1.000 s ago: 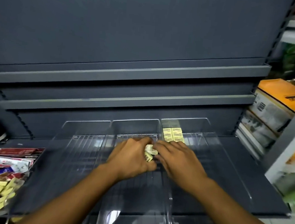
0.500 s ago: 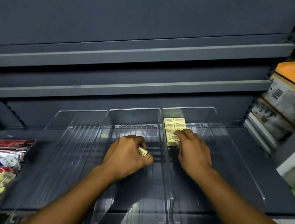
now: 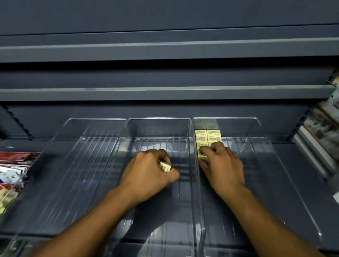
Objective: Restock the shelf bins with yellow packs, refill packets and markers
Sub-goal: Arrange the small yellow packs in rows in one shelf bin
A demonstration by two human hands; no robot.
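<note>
Left hand [image 3: 150, 173]: grips a small yellow rectangular pack [image 3: 165, 166] above the middle clear plastic bin [image 3: 159, 118].
Right hand [image 3: 222, 168]: fingers bent onto the front of the yellow pack row [image 3: 208, 136] (pinching or pressing, cannot tell).
Relation: the row runs front-to-back, to the right of the held pack, past the bin wall.

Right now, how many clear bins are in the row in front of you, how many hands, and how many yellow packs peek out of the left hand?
Clear bins in the row: 3 (left bin, middle bin, right bin)
Hands: 2 (left hand, right hand)
Yellow pack showing in the left hand: 1
Total: 6
</note>
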